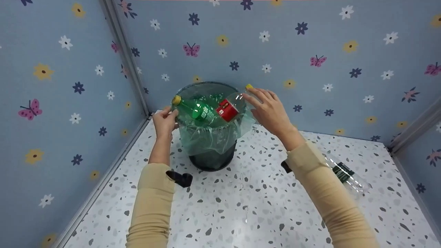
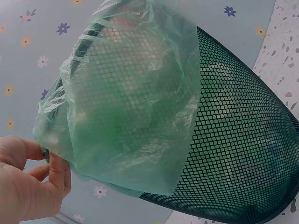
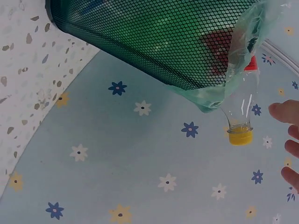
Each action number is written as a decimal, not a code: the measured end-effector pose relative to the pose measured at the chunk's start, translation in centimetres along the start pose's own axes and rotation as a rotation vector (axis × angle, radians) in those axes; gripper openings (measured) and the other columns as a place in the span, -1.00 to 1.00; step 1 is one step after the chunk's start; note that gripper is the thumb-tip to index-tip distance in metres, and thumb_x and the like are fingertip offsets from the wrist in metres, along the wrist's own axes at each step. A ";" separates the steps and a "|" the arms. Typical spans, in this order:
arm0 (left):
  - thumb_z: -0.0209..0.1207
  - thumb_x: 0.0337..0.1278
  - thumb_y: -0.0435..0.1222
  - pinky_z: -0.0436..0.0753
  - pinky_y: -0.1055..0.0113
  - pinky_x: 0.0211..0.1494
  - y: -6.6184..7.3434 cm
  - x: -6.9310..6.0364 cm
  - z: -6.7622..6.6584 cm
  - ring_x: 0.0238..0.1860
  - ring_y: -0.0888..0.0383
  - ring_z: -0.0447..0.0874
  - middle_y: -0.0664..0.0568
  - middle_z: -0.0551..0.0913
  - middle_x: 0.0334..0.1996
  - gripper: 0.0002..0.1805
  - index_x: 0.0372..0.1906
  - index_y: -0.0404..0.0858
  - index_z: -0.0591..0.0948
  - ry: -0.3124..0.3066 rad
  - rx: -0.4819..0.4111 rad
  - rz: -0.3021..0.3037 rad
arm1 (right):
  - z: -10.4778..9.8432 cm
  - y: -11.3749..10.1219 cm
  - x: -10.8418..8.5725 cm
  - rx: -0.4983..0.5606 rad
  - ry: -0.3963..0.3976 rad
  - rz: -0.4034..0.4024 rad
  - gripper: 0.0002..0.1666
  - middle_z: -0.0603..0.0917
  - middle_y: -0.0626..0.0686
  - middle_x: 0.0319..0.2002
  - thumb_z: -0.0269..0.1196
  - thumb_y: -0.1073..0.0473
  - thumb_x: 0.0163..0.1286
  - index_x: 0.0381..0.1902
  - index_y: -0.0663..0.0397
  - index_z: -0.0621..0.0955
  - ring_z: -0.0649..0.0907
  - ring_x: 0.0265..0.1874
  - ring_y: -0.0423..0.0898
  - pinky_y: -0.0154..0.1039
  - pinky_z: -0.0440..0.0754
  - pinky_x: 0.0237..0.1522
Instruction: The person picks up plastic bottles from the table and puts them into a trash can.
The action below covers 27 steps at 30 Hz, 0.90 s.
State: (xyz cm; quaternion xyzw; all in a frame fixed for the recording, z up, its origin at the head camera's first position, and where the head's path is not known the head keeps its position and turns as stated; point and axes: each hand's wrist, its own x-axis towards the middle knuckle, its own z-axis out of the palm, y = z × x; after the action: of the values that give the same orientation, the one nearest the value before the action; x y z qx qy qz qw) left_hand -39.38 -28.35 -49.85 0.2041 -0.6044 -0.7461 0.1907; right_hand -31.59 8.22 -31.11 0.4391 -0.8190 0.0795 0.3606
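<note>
In the head view a dark mesh trash can (image 1: 211, 161) stands on the floor, lined with a thin green plastic bag (image 1: 206, 137) folded over its rim. My left hand (image 1: 164, 123) pinches the rim and bag at the left side; the left wrist view shows the thumb and fingers (image 2: 58, 175) there. A green bottle (image 1: 198, 110) with a yellow cap leans out at the left. Across the right rim lies a clear bottle (image 1: 228, 110) with a red label and yellow cap. Beside its neck is my right hand (image 1: 270, 112), fingers spread and apart from the bottle in the right wrist view.
Another clear bottle (image 1: 346, 175) with a dark green label lies on the speckled floor (image 1: 255, 206), partly behind the right forearm. Flower-patterned blue walls (image 1: 227, 41) stand behind the can and at both sides. Black wrist mounts (image 1: 181, 178) stick out from the sleeves.
</note>
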 end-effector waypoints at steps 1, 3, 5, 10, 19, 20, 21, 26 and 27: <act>0.26 -0.06 -0.12 0.55 0.27 -0.46 0.3 -0.4 -0.1 -0.31 0.16 0.55 0.10 0.45 -0.09 -0.44 0.14 0.06 0.42 -0.018 -0.027 0.004 | 0.0 0.1 -0.4 0.029 0.009 0.023 -0.41 0.45 0.18 0.07 0.30 0.39 0.05 0.09 0.08 0.47 0.42 0.04 0.09 0.00 0.34 0.04; 0.24 -0.04 -0.13 0.56 0.25 -0.44 0.6 -0.4 0.0 -0.30 0.14 0.56 0.09 0.46 -0.11 -0.44 0.16 0.06 0.40 -0.012 -0.019 -0.019 | 0.0 0.2 -1.1 0.077 0.019 0.073 -0.42 0.46 0.18 0.05 0.29 0.37 0.06 0.10 0.10 0.46 0.43 0.02 0.09 0.01 0.36 0.02; 0.23 -0.01 -0.13 0.57 0.25 -0.43 0.4 -0.1 0.0 -0.30 0.12 0.57 0.07 0.47 -0.12 -0.44 0.17 0.04 0.39 -0.008 -0.014 -0.034 | 0.0 0.4 -2.0 0.112 0.013 0.131 -0.43 0.46 0.17 0.04 0.28 0.33 0.09 0.12 0.10 0.45 0.43 0.01 0.09 0.01 0.37 -0.01; 0.23 0.00 -0.15 0.57 0.27 -0.41 3.9 -4.6 0.6 -0.28 0.12 0.57 0.05 0.48 -0.11 -0.46 0.16 0.04 0.40 0.008 0.027 -0.032 | 0.2 1.1 -4.6 0.161 -0.020 0.265 -0.46 0.47 0.15 0.01 0.25 0.26 0.16 0.13 0.13 0.44 0.44 -0.01 0.07 0.00 0.38 -0.02; 0.00 0.23 -0.33 0.44 0.49 -0.56 10.7 -12.7 1.4 -0.40 0.21 0.48 -0.08 0.44 -0.14 -0.56 0.22 -0.27 0.34 -0.016 0.030 -0.064 | 1.3 3.2 -9.8 0.196 -0.035 0.431 -0.45 0.49 0.22 -0.05 0.26 0.23 0.15 0.11 0.24 0.43 0.47 -0.05 0.13 0.00 0.40 -0.02; 0.03 0.21 -0.26 0.45 0.45 -0.55 7.9 -9.5 0.9 -0.41 0.22 0.49 -0.06 0.45 -0.14 -0.56 0.20 -0.22 0.38 -0.024 -0.018 -0.046 | 1.3 3.4 -10.3 0.197 -0.048 0.457 -0.44 0.49 0.23 -0.04 0.26 0.22 0.16 0.12 0.24 0.42 0.47 -0.05 0.14 0.00 0.40 -0.02; 0.06 0.19 -0.24 0.48 0.41 -0.51 6.8 -8.2 0.7 -0.38 0.19 0.51 -0.04 0.46 -0.13 -0.56 0.19 -0.16 0.40 -0.025 -0.027 -0.045 | 1.4 3.6 -10.9 0.200 -0.058 0.482 -0.44 0.48 0.24 -0.04 0.26 0.22 0.16 0.13 0.25 0.41 0.47 -0.05 0.15 0.01 0.40 -0.02; 0.10 0.15 -0.23 0.49 0.41 -0.47 7.7 -9.2 1.3 -0.36 0.19 0.51 -0.02 0.44 -0.10 -0.51 0.22 -0.11 0.36 0.006 0.064 -0.042 | 1.6 4.8 -14.0 0.208 -0.147 0.604 -0.39 0.42 0.31 0.02 0.23 0.17 0.19 0.16 0.28 0.35 0.43 -0.02 0.22 0.09 0.37 -0.02; 0.07 0.17 -0.27 0.49 0.41 -0.47 10.0 -11.7 1.8 -0.34 0.18 0.50 -0.05 0.42 -0.06 -0.50 0.24 -0.13 0.32 0.016 0.113 -0.062 | 1.6 5.0 -14.6 0.209 -0.166 0.627 -0.39 0.41 0.32 0.03 0.23 0.16 0.20 0.17 0.29 0.34 0.42 -0.01 0.23 0.10 0.35 0.00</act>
State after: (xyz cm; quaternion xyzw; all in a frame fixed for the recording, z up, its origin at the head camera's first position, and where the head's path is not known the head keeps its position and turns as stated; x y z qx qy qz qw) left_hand -30.06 -22.59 -38.88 0.2390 -0.6374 -0.7147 0.1604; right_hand -31.18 20.22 -41.03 0.2055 -0.9283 0.2337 0.2036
